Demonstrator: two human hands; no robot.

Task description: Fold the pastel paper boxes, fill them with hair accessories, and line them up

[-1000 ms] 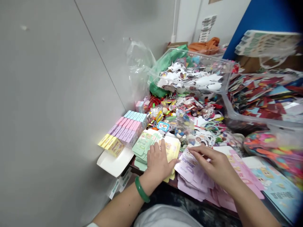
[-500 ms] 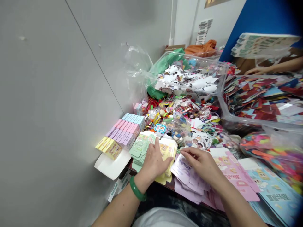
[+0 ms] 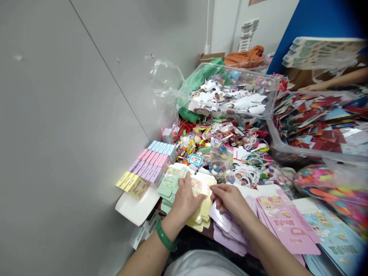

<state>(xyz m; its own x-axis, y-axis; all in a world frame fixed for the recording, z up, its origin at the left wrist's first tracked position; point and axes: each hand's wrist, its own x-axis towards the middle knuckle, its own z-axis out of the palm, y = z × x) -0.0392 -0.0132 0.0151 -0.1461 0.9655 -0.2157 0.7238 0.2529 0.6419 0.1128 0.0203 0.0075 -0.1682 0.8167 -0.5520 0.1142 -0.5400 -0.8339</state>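
My left hand point(image 3: 185, 201) lies on a stack of flat yellow printed carton blanks point(image 3: 202, 203), fingers over its top. My right hand point(image 3: 227, 201) sits just beside that stack, fingertips at its right edge, above a pile of lilac carton blanks point(image 3: 225, 230). Whether it grips a sheet is hidden by the fingers. Mint green blanks point(image 3: 169, 184) lie left of my left hand. A jade bangle point(image 3: 165, 237) circles my left wrist. Pink blanks point(image 3: 286, 226) spread out right of my right hand.
Small folded boxes point(image 3: 148, 166) in pastel rows stand against the grey wall point(image 3: 63, 126). Behind lie a heap of small trinkets point(image 3: 218, 143) and clear tubs of white cut-outs point(image 3: 230, 96) and red paper scraps point(image 3: 319, 122). A co-worker's hand point(image 3: 312, 87) reaches in at upper right.
My right hand has moved left, from over the lilac blanks to the edge of the yellow stack, uncovering more pink blanks. A co-worker's arm has come in at upper right.
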